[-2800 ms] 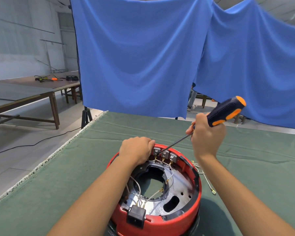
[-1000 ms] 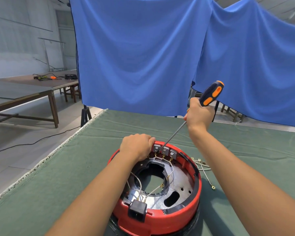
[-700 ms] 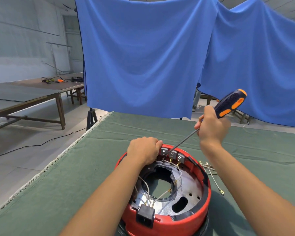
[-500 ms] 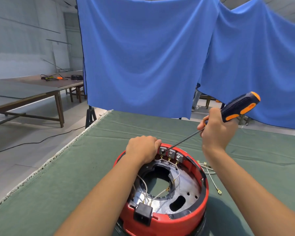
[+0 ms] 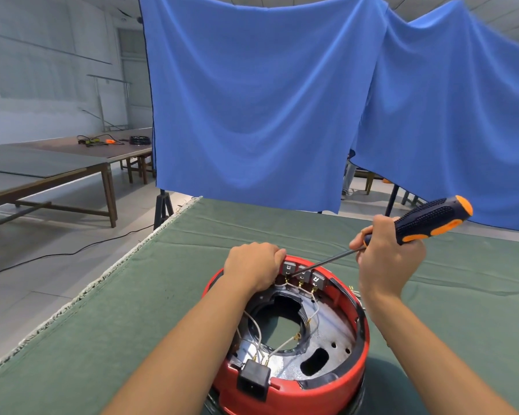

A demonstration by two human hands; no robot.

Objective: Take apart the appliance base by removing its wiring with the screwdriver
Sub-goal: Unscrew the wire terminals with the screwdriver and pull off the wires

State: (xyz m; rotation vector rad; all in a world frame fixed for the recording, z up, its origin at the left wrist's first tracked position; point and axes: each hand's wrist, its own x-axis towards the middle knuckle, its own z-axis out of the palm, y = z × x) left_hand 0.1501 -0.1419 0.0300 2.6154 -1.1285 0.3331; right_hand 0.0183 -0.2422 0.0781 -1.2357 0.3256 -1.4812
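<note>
The red appliance base (image 5: 354, 357) is set upside down on the green cloth-covered table (image 5: 108, 319), close to the near edge. Its far rim, beside three grey terminal blocks (image 5: 302, 272), is gripped by the left hand (image 5: 253, 269) with the fingers curled over it. The black-and-orange screwdriver (image 5: 426, 221) is held by its handle in the closed right hand (image 5: 385, 259), and its tip is placed at the blocks. White wiring (image 5: 253, 326) is seen inside the base.
</note>
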